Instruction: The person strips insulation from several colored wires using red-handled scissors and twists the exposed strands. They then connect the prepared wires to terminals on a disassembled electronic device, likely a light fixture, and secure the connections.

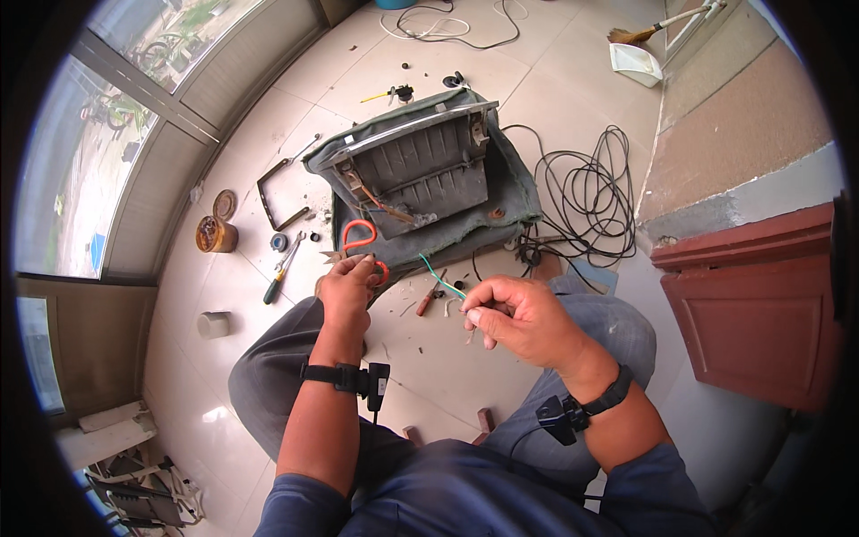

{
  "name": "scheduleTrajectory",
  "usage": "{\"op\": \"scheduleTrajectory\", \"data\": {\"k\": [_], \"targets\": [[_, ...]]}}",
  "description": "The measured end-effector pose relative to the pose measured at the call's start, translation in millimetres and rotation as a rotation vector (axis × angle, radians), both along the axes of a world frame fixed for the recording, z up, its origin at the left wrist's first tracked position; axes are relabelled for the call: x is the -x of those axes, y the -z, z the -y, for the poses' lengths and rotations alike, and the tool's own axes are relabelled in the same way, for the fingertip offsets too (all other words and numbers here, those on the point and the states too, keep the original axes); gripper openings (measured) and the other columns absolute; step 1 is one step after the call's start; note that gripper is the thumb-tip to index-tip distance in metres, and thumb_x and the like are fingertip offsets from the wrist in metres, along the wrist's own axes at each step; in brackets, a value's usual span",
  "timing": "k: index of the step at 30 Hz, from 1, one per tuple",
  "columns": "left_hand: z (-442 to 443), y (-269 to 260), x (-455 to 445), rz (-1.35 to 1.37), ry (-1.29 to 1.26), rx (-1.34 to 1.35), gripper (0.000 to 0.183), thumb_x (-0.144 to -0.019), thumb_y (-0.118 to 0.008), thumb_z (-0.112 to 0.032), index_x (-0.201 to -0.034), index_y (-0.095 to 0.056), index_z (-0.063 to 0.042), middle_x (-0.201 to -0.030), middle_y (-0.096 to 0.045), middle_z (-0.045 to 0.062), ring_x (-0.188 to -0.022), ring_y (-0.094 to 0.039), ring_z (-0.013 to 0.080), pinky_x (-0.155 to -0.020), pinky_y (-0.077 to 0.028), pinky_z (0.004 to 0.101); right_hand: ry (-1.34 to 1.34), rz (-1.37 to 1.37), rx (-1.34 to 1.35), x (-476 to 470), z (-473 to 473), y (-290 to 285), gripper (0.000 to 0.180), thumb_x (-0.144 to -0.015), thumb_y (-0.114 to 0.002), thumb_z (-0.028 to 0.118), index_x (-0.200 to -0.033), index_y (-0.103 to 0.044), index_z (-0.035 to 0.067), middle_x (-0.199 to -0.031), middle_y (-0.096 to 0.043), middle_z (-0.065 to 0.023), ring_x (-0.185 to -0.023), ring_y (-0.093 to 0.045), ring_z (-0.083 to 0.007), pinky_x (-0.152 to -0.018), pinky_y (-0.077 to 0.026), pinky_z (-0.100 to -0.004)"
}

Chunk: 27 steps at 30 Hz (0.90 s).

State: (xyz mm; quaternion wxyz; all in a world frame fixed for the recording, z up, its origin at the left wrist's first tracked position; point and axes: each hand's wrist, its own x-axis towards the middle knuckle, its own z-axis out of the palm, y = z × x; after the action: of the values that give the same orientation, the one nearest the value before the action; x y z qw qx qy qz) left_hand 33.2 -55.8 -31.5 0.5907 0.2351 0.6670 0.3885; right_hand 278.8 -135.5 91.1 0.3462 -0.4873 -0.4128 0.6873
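Note:
My left hand (349, 278) is closed on a pair of scissors with red handles (360, 233), whose blades point to the left. In my right hand (513, 314), thin green and pale wires (443, 278) are pinched between thumb and fingers, their far ends pointing up and left. Beyond both hands a dark ribbed plastic housing (419, 174) rests tilted on a grey-green cloth (470, 231). Some loose wires hang at the housing's lower left corner. On the floor between my knees lies a screwdriver with a red handle (423, 305).
At left stand a rusty-brown tin (217, 235), wrenches (292, 250), a green-handled screwdriver (272, 290), a roll of tape (278, 241), a metal bracket (265, 194) and a pale cup (214, 325). Black cable (590, 194) lies coiled at right, near a red-brown cabinet door (751, 322).

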Motion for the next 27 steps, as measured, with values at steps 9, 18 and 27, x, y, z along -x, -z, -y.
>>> {"op": "scheduleTrajectory", "data": {"k": [9,18,27], "targets": [[12.2,25.4,17.9,0.128,-0.338,0.056,0.021,-0.094,-0.064,-0.017,-0.081,-0.048,-0.013,-0.063,-0.047,-0.006,-0.052,-0.048,0.0055,-0.042,-0.031,0.0214,0.025,-0.038,-0.046,-2.0,-3.9,5.8,0.009,-0.094,-0.058,0.005,-0.100,-0.061,0.000,-0.088,-0.065,-0.0063,-0.065,-0.058,-0.0069,-0.060,-0.049,-0.0218],[66.4,90.7,25.7,0.099,-0.211,0.482,0.015,-0.099,-0.051,-0.022,-0.089,-0.053,-0.011,-0.068,-0.050,-0.002,-0.054,-0.049,0.0101,-0.046,-0.033,0.0241,0.202,-0.096,-0.032,-4.1,-6.8,9.7,0.011,-0.094,-0.058,0.005,-0.103,-0.061,0.000,-0.092,-0.066,-0.0083,-0.071,-0.062,-0.0087,-0.066,-0.050,-0.0221],[97.4,143.9,-2.4,0.076,-0.190,0.774,0.008,-0.093,-0.057,-0.011,-0.086,-0.055,-0.007,-0.073,-0.058,0.003,-0.053,-0.054,0.0124,-0.040,-0.031,0.0248,0.268,-0.142,-0.046,-6.5,-17.1,6.9,0.015,-0.095,-0.058,0.001,-0.107,-0.060,-0.006,-0.098,-0.066,-0.0095,-0.082,-0.064,-0.0122,-0.076,-0.052,-0.0250]]}}
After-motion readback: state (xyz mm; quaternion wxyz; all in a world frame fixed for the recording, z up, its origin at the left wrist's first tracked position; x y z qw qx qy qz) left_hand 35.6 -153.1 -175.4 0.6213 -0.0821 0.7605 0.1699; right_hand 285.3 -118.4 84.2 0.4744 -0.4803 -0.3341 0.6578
